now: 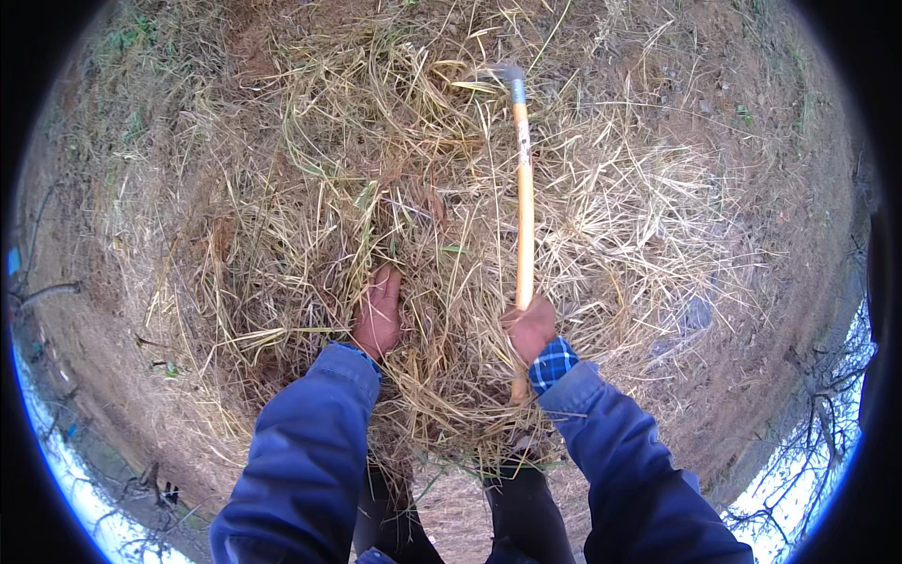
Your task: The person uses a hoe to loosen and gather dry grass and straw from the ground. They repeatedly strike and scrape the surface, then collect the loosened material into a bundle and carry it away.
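My right hand (533, 328) is closed around the lower part of a long wooden handle (526, 218). At its far end, a grey metal socket carries a blurred metal head (506, 72) that points left over the straw, so I cannot tell whether this is a sickle or a small hoe. The handle's butt shows below my wrist. My left hand (379, 314) reaches into a heap of dry grass (437, 331), its thumb side up. Stalks hide its fingertips, so whether it grips any is unclear.
Pale loose straw (634, 211) lies to the right, partly over a piece of clear plastic (696, 314). More cut grass (394, 84) spreads ahead. My dark-trousered legs (528, 504) stand just behind the heap. Bare branches (824, 416) show at the lower right rim.
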The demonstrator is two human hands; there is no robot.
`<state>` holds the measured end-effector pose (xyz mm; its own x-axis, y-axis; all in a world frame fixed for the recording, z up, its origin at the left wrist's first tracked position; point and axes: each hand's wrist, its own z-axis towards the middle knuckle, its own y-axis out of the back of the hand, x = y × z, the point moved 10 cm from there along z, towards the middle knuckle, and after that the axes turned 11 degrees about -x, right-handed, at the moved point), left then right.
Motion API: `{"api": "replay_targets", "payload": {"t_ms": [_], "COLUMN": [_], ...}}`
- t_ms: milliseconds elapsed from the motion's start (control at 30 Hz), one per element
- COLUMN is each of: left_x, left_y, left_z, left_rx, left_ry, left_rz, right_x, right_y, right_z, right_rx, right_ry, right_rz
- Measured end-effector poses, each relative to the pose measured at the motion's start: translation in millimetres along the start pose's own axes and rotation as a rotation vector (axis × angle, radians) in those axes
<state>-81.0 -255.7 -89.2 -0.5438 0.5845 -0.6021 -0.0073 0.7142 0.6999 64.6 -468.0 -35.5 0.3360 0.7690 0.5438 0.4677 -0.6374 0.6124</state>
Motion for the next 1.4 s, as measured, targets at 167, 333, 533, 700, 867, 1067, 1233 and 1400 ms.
{"api": "replay_targets", "payload": {"t_ms": [167, 333, 533, 700, 867, 1067, 1233, 1400], "left_x": [3, 1, 4, 5, 1, -4, -9, -7], "left_y": [0, 2, -6, -5, -2, 8, 10, 9], "left_z": [-3, -1, -3, -1, -1, 0, 1, -1], "left_rx": [-0.030, -0.056, -0.001, 0.005, -0.017, -0.120, -0.121, -0.119], "left_ry": [-0.008, -0.009, 0.034, 0.036, 0.051, 0.022, 0.051, 0.107], "left_rz": [0.049, -0.071, -0.030, -0.004, -0.102, -0.092, -0.140, -0.133], "right_x": [-2, 45, 104, 45, 15, 80, 158, 238], "right_y": [65, 70, -12, -53, -3, 59, 71, 6], "right_z": [-60, 3, 118, 84, -6, -49, 28, 126], "right_rx": [-0.012, -0.218, -0.269, -0.147, 0.131, 0.096, -0.177, -0.197], "right_ry": [-0.160, -0.213, 0.041, -0.011, -0.424, 0.079, 0.180, 0.248], "right_rz": [0.021, 0.346, 0.222, -0.073, 0.183, -0.359, -0.014, 0.366]}}
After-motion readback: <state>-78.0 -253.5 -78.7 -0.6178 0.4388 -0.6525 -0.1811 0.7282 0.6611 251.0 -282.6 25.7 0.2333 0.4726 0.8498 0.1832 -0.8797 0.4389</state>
